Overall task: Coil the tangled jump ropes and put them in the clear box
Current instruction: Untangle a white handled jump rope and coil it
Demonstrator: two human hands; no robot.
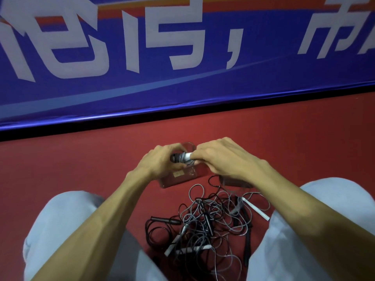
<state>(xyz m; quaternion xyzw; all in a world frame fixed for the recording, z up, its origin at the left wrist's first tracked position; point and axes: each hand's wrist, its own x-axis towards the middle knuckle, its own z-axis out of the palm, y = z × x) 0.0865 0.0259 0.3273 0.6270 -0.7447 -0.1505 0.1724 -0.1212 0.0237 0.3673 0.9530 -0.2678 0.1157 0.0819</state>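
Between our knees [67,218] lies the tangle [211,226] of black and grey ropes, nearer us than both hands. Our left hand [160,161] and right hand [221,159] curl round a coil [182,157], one gripping each end. Just under the hands, the box [178,178] sits on the red floor [81,159].

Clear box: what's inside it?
The near end of the clear box looks bare, only a label showing. The left hand, right hand and the coiled rope they hold cover the rest.
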